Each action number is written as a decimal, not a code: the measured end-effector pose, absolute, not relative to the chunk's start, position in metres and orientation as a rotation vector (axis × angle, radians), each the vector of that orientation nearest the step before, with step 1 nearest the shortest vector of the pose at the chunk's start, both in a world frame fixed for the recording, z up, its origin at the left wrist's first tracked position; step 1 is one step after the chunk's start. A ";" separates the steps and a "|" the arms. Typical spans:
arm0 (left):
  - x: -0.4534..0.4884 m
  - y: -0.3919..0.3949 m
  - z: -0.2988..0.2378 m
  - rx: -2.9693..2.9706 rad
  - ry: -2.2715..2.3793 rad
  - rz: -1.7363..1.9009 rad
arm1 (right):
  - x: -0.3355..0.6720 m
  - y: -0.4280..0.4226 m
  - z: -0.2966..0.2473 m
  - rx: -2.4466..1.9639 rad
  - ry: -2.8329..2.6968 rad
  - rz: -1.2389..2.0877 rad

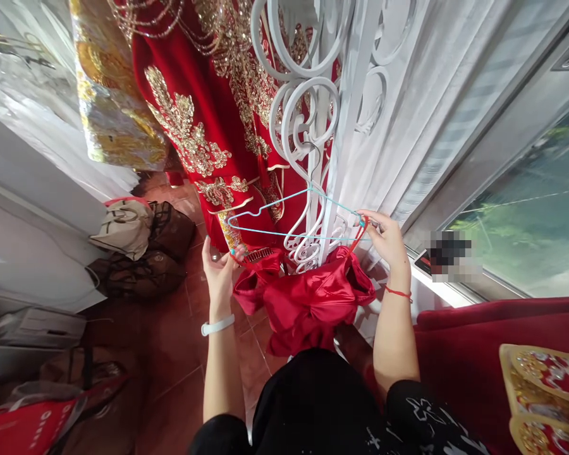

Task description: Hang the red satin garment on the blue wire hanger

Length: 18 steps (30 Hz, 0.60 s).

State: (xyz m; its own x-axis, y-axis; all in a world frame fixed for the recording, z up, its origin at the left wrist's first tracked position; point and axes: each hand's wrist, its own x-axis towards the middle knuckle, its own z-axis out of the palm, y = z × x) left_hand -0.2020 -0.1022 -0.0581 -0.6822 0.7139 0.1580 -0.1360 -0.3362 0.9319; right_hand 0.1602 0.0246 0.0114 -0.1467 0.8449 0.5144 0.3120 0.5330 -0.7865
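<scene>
A light blue wire hanger (284, 215) is held up between both hands, with a red satin garment (313, 300) bunched below it. My left hand (220, 268) pinches the hanger's left end together with a red fold of the garment. My right hand (384, 237) grips the hanger's right end and a thin red strap looped over it. A white band is on my left wrist and a red string on my right wrist.
A white scrollwork stand (308, 120) rises just behind the hanger, with white curtains (422, 107) and a window to the right. Red gowns with gold embroidery (203, 95) hang at the back. Bags (142, 243) lie on the tiled floor left. A red seat (483, 341) is right.
</scene>
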 end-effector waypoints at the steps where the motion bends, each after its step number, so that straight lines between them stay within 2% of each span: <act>1: -0.202 -0.097 -0.050 0.816 1.366 2.054 | 0.162 0.027 0.013 -0.982 -1.733 0.603; 9: -0.211 -0.061 -0.007 1.082 1.355 2.049 | 0.176 0.042 0.023 -0.967 -1.883 0.623; 18: -0.226 -0.058 -0.011 1.085 1.433 2.154 | 0.182 0.044 0.020 -0.957 -1.943 0.638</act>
State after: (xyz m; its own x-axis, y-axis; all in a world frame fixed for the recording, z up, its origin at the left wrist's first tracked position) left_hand -0.2258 -0.0584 -0.0114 -0.6533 0.6372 0.4089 0.1311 -0.4368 0.8900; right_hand 0.1819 0.0444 0.0197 -0.3409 0.8146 0.4692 0.3781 0.5758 -0.7249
